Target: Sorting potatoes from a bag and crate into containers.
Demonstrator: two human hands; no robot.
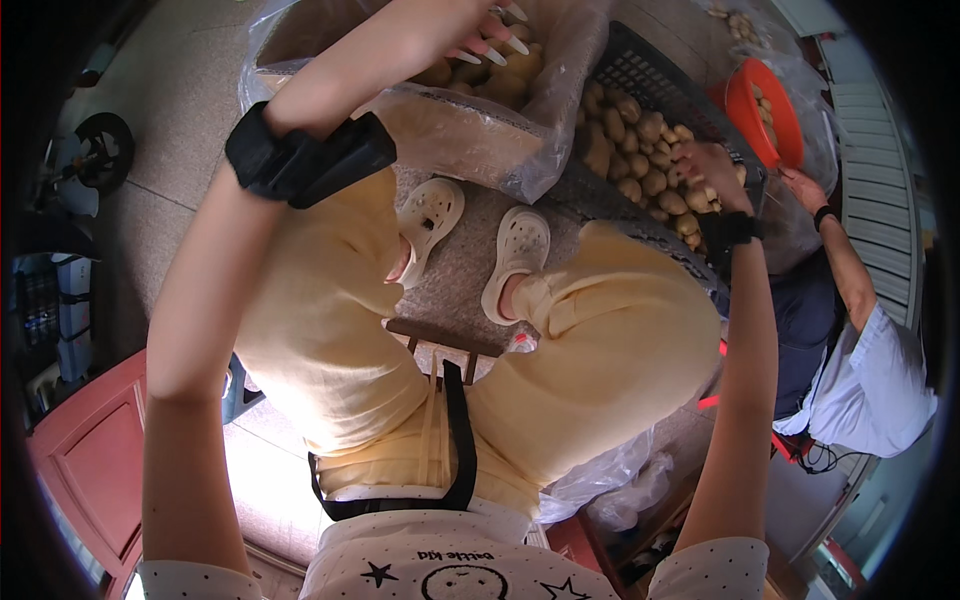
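Note:
My left hand [491,34] is over a cardboard box [457,139] lined with clear plastic, at the top of the view. Its fingers are apart, long nails pointing down at the large potatoes [510,82] inside, and no potato shows in its grasp. To the right stands a black plastic crate [637,64] filled with smaller potatoes [630,139]. My right hand [709,169] reaches into the crate's right part, fingers bent and touching or just above the potatoes. Blur and the hand itself hide whether it grips one.
A co-worker's hand [806,187] touches the rim of a tilted orange basin [787,139] holding potatoes, right of the crate. More potatoes [739,26] lie on plastic at the far top right. My cream clogs [521,240] stand just below the box. A red panelled door [94,457] is at lower left.

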